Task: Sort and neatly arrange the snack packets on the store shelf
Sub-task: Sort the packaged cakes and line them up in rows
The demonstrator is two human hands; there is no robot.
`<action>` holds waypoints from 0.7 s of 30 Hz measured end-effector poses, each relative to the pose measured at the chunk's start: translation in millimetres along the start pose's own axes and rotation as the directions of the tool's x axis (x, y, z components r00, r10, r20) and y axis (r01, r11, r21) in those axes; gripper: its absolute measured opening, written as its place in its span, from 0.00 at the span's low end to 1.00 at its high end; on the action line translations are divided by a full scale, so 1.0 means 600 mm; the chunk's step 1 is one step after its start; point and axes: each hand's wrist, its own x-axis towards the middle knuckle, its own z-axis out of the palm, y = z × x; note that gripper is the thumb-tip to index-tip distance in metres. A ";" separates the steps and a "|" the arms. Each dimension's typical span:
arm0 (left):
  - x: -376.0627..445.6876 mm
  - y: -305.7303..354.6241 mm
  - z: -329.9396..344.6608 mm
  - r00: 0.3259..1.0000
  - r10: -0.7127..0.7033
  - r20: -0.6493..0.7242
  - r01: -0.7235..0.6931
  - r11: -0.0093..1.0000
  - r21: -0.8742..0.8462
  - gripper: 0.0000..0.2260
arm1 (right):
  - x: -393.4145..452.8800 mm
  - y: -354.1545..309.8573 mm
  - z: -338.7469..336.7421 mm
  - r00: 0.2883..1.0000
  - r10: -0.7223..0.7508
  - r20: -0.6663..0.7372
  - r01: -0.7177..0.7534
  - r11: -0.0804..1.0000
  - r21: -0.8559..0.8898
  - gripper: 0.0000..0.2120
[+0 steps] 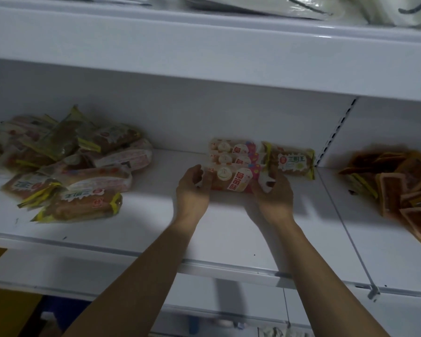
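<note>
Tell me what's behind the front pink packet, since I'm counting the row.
Behind the front pink packet, held between left hand and right hand, two more pink packets show. Anything further back is covered.

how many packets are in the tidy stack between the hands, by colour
pink strawberry packets: 3
yellow-trimmed packet: 1, beside them on the right
total: 4
The left hand and right hand hold the front pink packet at its ends.
</note>
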 end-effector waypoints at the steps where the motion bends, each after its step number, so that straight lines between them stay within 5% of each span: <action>1: -0.002 0.004 -0.013 1.000 0.010 -0.002 -0.010 1.000 0.000 0.18 | -0.010 -0.004 0.005 0.996 -0.031 -0.079 0.031 1.000 0.002 0.29; 3: -0.002 0.011 -0.057 0.998 0.059 -0.019 -0.059 0.998 0.001 0.13 | -0.029 -0.022 0.024 0.967 -0.182 -0.180 0.173 0.983 -0.069 0.25; 5: 0.002 0.023 -0.126 0.989 0.146 -0.038 -0.141 0.985 0.102 0.08 | -0.043 -0.059 0.064 0.942 -0.308 -0.135 0.292 0.948 -0.126 0.20; 8: 0.006 0.040 -0.249 0.956 0.281 -0.080 -0.237 0.906 0.350 0.05 | -0.061 -0.136 0.157 0.938 -0.341 0.064 0.342 0.940 -0.006 0.11; 10: 0.003 0.044 -0.327 0.930 0.347 -0.119 -0.259 0.850 0.458 0.06 | -0.073 -0.187 0.223 0.928 -0.243 0.282 0.234 0.970 0.066 0.09; 15: -0.006 -0.008 -0.432 0.942 0.325 -0.081 -0.216 0.775 0.593 0.04 | -0.088 -0.253 0.358 0.788 0.031 0.615 -0.067 0.997 0.036 0.27; 21: 0.012 -0.035 -0.437 0.940 0.342 0.003 -0.272 0.741 0.615 0.03 | -0.090 -0.256 0.413 0.759 -0.025 0.650 -0.016 0.998 0.058 0.41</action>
